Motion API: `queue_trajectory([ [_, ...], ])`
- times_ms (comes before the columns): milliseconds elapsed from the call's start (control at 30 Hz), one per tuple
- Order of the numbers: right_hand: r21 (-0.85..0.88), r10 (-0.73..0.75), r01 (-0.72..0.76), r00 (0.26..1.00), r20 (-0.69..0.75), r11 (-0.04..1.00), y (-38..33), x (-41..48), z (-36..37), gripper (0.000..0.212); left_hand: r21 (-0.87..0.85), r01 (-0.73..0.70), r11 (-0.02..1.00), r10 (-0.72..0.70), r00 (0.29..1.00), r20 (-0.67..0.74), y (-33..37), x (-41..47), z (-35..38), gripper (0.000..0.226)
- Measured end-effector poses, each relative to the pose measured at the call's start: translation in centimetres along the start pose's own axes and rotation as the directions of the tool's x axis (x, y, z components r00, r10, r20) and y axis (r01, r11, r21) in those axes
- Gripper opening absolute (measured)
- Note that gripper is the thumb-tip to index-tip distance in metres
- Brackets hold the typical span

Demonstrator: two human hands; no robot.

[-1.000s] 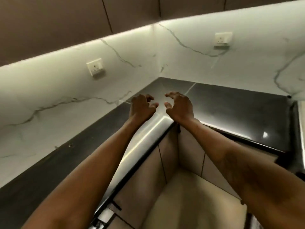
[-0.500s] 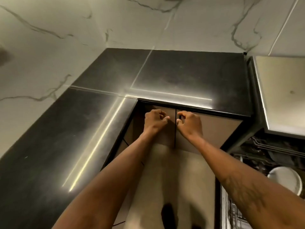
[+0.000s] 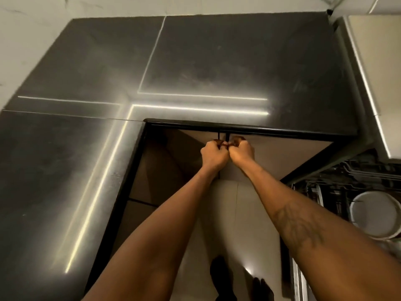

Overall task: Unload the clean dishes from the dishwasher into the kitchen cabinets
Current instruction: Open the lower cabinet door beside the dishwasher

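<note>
My left hand [image 3: 213,155] curls over the top edge of the left cabinet door [image 3: 191,144]; my right hand [image 3: 242,152], touching it (knuckles together), hooks the right cabinet door [image 3: 282,155]. Well right of both grips, a white plate [image 3: 373,213] lies in the dishwasher rack [image 3: 360,170].

The left cabinet door [image 3: 184,146] is gripped at its top edge by the left hand [image 3: 213,155], the right cabinet door [image 3: 282,153] by the right hand [image 3: 242,152] — knuckles touching — under the black countertop [image 3: 217,61]. A white plate [image 3: 373,216] is held in the dishwasher rack [image 3: 347,181].
</note>
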State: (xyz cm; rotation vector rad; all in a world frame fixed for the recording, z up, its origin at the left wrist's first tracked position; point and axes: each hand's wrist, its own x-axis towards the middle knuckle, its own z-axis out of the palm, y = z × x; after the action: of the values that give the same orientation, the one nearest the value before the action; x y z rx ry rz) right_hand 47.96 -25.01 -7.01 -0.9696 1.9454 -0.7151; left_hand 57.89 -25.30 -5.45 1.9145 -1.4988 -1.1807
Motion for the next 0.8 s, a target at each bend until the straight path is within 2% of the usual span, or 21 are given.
queue_trajectory([
  [133,0.069,0.046,-0.052,0.995,0.093,0.996,-0.5,1.6,1.1,0.021,-0.077,0.125,0.989,-0.126,0.992,-0.001,-0.8,1.8,0.9,0.027],
  [267,0.127,0.032,-0.047,0.993,0.114,0.991,0.3,1.5,1.7,0.031,-0.120,0.147,0.982,-0.148,0.989,-0.001,-1.4,2.2,0.9,0.026],
  [333,0.099,0.002,-0.015,0.991,0.137,0.995,0.9,0.8,1.5,0.032,-0.155,0.161,0.975,-0.165,0.986,-0.010,-1.6,1.7,0.7,0.019],
  [400,0.051,-0.009,0.002,0.988,0.152,0.999,1.6,-0.6,1.3,0.032,-0.168,0.160,0.973,-0.166,0.986,-0.023,-1.7,0.7,0.5,0.022],
  [500,0.068,-0.022,0.012,0.989,0.146,0.998,3.2,-3.1,1.3,0.033,-0.134,0.083,0.988,-0.088,0.996,-0.033,-1.7,-0.8,0.0,0.039],
  [600,0.129,0.015,-0.036,0.987,0.160,0.991,4.8,-5.6,0.9,0.030,-0.117,-0.045,0.992,0.046,0.999,0.007,-1.3,-3.2,-0.3,0.059],
  [633,0.151,0.044,-0.069,0.985,0.164,0.986,5.2,-6.2,0.6,0.030,-0.099,-0.091,0.991,0.093,0.995,0.016,-1.4,-4.2,-0.3,0.059],
  [700,0.189,0.112,-0.141,0.982,0.153,0.972,5.7,-7.4,0.0,0.036,-0.042,-0.186,0.982,0.187,0.982,0.007,-2.0,-5.5,-0.1,0.043],
  [767,0.202,0.166,-0.191,0.977,0.136,0.961,5.9,-8.4,-0.6,0.053,-0.021,-0.202,0.979,0.202,0.979,-0.006,-2.5,-6.7,0.0,0.027],
  [800,0.198,0.176,-0.196,0.978,0.116,0.960,6.0,-9.0,-1.0,0.061,-0.025,-0.185,0.982,0.185,0.983,-0.012,-2.6,-7.2,0.2,0.027],
])
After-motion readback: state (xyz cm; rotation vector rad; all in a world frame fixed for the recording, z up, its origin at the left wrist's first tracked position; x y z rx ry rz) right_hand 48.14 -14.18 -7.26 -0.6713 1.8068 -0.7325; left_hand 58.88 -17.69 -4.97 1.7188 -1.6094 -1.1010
